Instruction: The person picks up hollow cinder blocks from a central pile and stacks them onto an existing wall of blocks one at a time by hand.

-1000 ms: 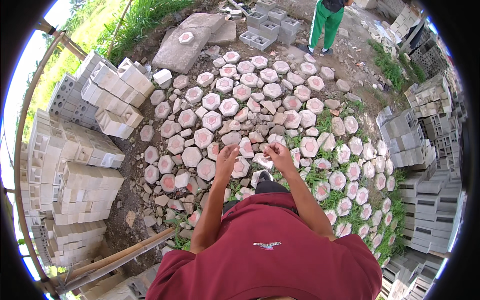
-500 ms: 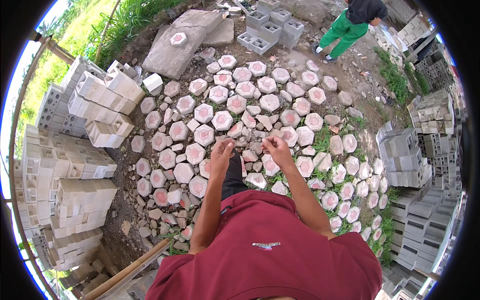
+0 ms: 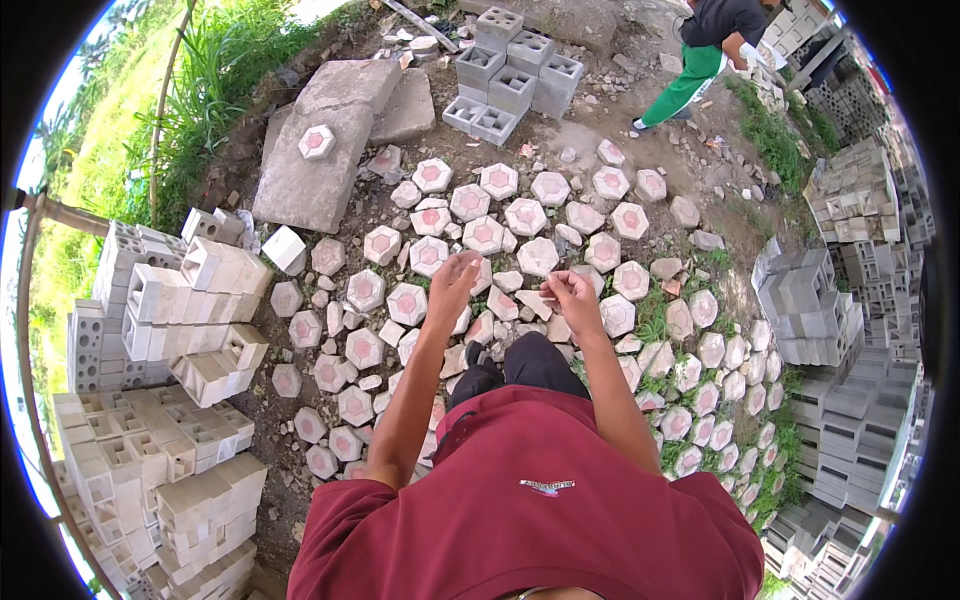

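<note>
My left hand (image 3: pixel 455 283) hovers above the hexagonal paving blocks with its fingers loosely apart and nothing visible in them. Across from it, my right hand (image 3: pixel 575 300) has thumb and fingers drawn together in a pinch; whatever it may hold is too small to tell. Below and around both hands lie many whitish hexagonal paving blocks with pink centres, among them one just ahead (image 3: pixel 538 256) and a pink-centred one (image 3: pixel 483 235). Broken stone pieces (image 3: pixel 502 304) lie between the hands, nearer the ground. Neither hand visibly touches a block.
Hollow concrete blocks (image 3: pixel 512 88) stand stacked ahead, beside a cracked concrete slab (image 3: pixel 310 170) bearing one hexagonal block (image 3: pixel 317 142). More block stacks rise at left (image 3: pixel 205 500) and right (image 3: pixel 805 300). A person in green trousers (image 3: pixel 690 85) is at the far right. Rubble and grass patches lie between.
The ground and stacks ahead have shifted lower in view. My left hand's fingers have loosened from a pinch; my right hand stays pinched. The person at far right has changed stance.
</note>
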`<control>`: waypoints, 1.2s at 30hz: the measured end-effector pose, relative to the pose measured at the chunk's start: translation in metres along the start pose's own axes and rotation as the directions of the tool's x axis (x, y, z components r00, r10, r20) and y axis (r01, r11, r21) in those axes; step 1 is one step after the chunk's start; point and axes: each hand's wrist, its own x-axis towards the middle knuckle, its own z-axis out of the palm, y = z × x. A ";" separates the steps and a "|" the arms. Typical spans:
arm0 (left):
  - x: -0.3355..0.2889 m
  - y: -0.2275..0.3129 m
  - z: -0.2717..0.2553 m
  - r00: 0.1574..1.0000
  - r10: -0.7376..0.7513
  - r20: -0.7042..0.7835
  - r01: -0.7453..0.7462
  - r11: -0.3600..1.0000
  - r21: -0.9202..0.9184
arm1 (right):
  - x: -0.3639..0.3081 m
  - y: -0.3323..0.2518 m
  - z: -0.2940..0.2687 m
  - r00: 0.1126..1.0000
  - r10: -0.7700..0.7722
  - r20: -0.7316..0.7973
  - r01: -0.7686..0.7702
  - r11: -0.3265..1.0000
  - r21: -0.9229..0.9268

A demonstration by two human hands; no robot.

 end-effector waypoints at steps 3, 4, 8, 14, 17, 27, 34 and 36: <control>0.061 0.017 0.007 0.997 -0.030 0.065 0.029 1.000 0.010 | 0.037 -0.010 -0.006 0.998 0.016 -0.054 -0.014 0.999 0.041; 0.079 0.022 0.011 0.997 -0.034 0.074 0.033 0.999 0.016 | 0.055 -0.015 -0.010 0.998 0.019 -0.063 -0.016 0.999 0.049; 0.143 0.033 0.014 0.997 -0.015 0.072 0.013 1.000 0.021 | 0.131 -0.037 -0.013 0.997 0.029 -0.077 -0.022 0.996 0.087; 0.253 0.044 0.003 0.991 -0.074 -0.107 0.075 0.997 0.003 | 0.292 -0.091 -0.026 0.989 -0.144 -0.021 0.142 0.987 -0.079; 0.294 0.073 0.015 0.993 -0.058 -0.098 0.058 0.998 -0.007 | 0.342 -0.136 -0.024 0.983 -0.182 0.022 0.183 0.980 -0.072; 0.454 0.113 0.038 0.999 -0.022 -0.035 0.020 0.997 -0.071 | 0.478 -0.194 -0.001 0.989 -0.085 0.122 0.093 0.994 -0.056; 0.628 0.153 0.021 0.998 -0.013 0.066 0.013 1.000 0.000 | 0.617 -0.245 0.008 0.987 -0.156 -0.039 0.154 0.987 -0.049; 0.679 0.162 0.023 0.994 -0.036 0.099 0.037 0.999 -0.005 | 0.658 -0.252 0.014 0.980 -0.185 -0.080 0.175 0.978 -0.116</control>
